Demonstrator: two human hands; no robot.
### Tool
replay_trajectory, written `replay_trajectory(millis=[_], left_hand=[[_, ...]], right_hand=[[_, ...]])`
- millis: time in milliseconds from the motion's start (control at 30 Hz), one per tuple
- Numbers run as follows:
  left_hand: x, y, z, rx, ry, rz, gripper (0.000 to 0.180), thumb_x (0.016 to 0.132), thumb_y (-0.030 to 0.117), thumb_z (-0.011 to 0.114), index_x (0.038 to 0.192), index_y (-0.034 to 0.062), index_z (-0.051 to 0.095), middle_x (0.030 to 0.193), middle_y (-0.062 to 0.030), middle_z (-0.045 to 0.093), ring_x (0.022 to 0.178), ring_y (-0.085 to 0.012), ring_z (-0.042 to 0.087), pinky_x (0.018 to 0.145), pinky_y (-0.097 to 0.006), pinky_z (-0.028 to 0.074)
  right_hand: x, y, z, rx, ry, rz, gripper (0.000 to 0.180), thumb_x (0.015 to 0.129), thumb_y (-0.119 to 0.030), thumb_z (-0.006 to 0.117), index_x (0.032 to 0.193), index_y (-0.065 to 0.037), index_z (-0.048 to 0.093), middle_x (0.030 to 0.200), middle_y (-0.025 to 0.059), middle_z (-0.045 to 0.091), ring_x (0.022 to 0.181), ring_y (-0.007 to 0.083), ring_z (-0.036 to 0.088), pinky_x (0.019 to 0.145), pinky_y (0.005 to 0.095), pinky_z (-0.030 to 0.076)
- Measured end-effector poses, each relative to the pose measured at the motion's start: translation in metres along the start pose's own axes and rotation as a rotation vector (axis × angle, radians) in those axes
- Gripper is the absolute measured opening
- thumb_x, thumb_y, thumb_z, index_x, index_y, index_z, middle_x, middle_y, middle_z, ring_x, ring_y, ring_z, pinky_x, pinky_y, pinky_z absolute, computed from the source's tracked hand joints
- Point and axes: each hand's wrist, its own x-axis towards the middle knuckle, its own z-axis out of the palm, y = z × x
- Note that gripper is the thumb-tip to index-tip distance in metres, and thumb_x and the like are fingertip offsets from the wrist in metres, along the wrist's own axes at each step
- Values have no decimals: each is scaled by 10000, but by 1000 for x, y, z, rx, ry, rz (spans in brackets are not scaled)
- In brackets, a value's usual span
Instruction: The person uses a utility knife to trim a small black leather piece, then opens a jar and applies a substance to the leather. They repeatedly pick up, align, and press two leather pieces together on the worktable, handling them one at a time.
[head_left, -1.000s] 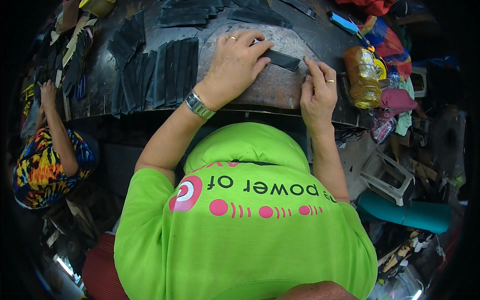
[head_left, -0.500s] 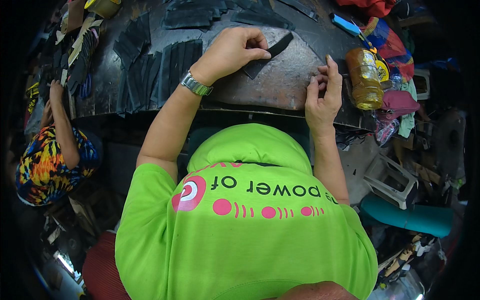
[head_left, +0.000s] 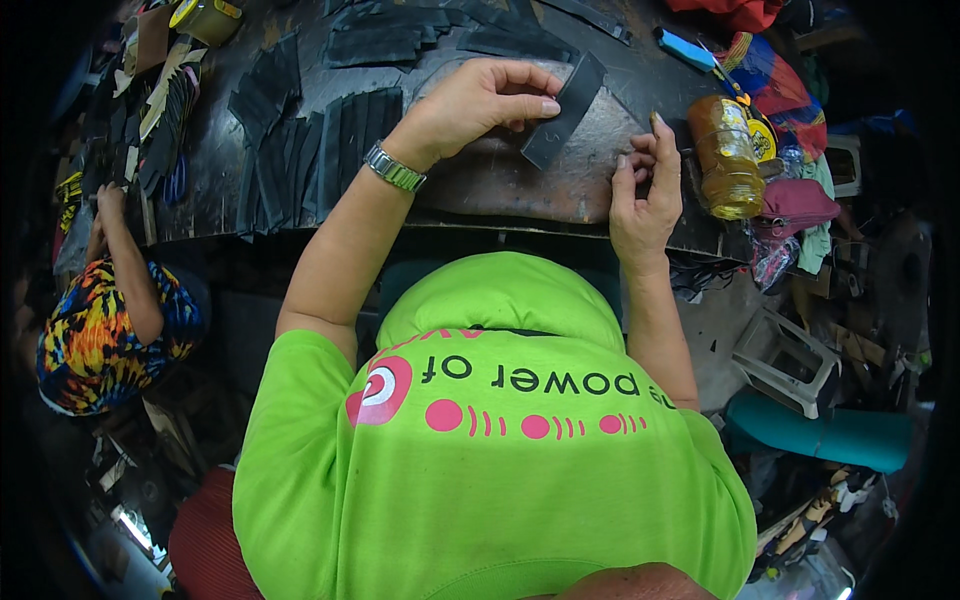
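A: Beginning from the near side, what do you see?
B: The right hand (head_left: 645, 195) rests at the edge of the board (head_left: 510, 195). Its forefinger is stretched, the others are bent, and I see nothing held in it.

A: And the left hand (head_left: 470, 105)?
B: It is a little farther. Its thumb and forefinger are together, pinching the black strip (head_left: 572, 112) over the board. If the strip touches the board, I cannot tell.

A: What is different now?
B: One second ago the strip lies more crosswise, near the right fingers. Now it is turned, and its broad face shows a pale mark. I judge that only the left hand manages it.

A: Farther away?
B: A row of dark strips (head_left: 360, 140) lies left on the table (head_left: 212, 170), and more dark pieces (head_left: 370, 45) lie behind.
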Motion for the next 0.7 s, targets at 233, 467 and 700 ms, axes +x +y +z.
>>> replay_trajectory(millis=[233,467,700], left_hand=[[20,-4,6,264,-29,87,268,932,166,754,1155,19,736,976,-12,739,818,-77,650,739,-232,544],[44,-11,15,588,7,214,226,907,136,764,1087,1,753,974,-78,771,872,-117,700,833,-275,561],[29,-6,14,333,-9,182,230,914,119,758,1115,8,742,992,-37,752,896,-96,685,842,-253,550]], right_hand=[[0,-3,-4,98,-20,5,560,871,92,659,1403,-59,578,1115,67,629,844,113,578,749,234,483],[1,-11,-10,76,-135,-81,400,843,91,664,1221,-36,692,1116,104,651,851,180,613,773,290,517],[-10,-18,-6,297,-49,144,457,880,84,653,1316,-45,621,1138,90,659,903,140,605,822,273,511]])
